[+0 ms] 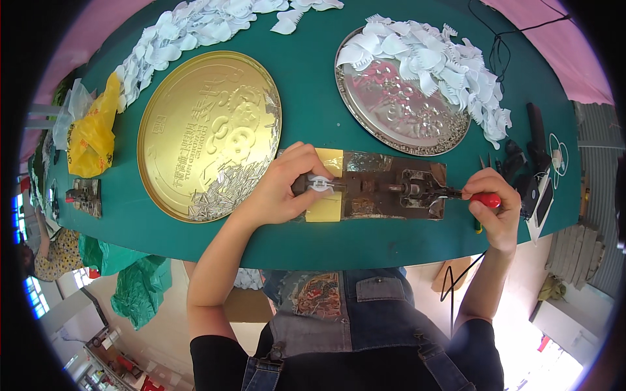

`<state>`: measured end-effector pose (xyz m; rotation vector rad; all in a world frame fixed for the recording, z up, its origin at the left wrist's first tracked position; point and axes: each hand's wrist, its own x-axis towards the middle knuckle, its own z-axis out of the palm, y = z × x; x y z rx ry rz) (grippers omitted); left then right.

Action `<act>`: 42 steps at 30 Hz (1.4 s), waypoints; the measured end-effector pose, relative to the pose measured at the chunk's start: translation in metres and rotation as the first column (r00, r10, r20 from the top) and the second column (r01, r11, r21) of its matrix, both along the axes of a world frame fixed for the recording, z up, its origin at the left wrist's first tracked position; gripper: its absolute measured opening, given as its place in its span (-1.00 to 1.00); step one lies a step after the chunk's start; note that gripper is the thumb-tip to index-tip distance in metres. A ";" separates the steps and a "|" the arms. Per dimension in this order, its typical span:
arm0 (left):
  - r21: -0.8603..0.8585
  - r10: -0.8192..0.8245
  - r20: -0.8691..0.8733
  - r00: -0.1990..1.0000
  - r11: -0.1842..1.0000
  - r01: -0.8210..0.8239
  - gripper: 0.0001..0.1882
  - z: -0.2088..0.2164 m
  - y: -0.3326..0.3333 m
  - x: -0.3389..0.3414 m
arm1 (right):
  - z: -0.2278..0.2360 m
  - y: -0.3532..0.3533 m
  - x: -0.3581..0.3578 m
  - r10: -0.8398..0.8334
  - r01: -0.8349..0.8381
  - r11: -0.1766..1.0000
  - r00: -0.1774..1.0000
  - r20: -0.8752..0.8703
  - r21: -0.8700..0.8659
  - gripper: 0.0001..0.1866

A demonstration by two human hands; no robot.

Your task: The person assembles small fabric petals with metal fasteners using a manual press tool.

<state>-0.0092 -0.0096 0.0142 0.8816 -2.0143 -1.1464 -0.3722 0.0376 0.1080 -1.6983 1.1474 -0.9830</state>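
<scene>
A metal toggle-clamp press [391, 190] lies on the green table between my hands. My left hand [282, 186] pinches a small white plastic piece [319, 184] onto the press's left end, over a yellow pad [326, 207]. My right hand [495, 208] is closed around the red-tipped lever handle [486, 199] at the press's right end. A gold round tray [208, 133] with several small metal pins sits to the left. A silver round tray [398, 107] heaped with white comb-like plastic pieces stands at the back right.
More white plastic pieces [189, 29] are piled along the table's far left edge. A yellow plastic bag [91, 137] and a second small metal clamp [85, 195] lie at the left. Black tools and cables [535, 163] sit at the right edge. The green table [313, 98] ends near my body.
</scene>
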 end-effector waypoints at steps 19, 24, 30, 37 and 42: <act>-0.409 0.081 -0.075 0.994 0.906 -0.105 -0.73 -0.015 0.008 -0.005 | -0.073 0.015 -0.051 -0.547 0.356 0.831 0.665 0.508 0.428 -0.75; -0.469 0.071 -0.018 0.997 0.880 -0.072 -0.74 -0.016 0.011 -0.001 | -0.071 0.016 -0.046 -0.548 0.360 0.831 0.663 0.510 0.425 -0.75; -0.468 0.078 0.059 0.995 0.883 -0.042 -0.83 -0.003 0.011 -0.007 | -0.062 0.018 -0.042 -0.542 0.415 0.839 0.705 0.457 0.353 -0.76; -0.367 0.039 0.065 0.997 0.930 -0.013 -0.81 -0.001 0.010 -0.004 | -0.045 0.013 -0.027 -0.431 0.339 0.902 0.757 0.491 0.269 -0.76; -0.224 0.080 0.065 0.995 0.972 -0.064 -0.50 0.009 0.015 -0.008 | -0.032 0.009 0.016 -0.490 0.547 0.837 0.744 0.454 0.007 -0.81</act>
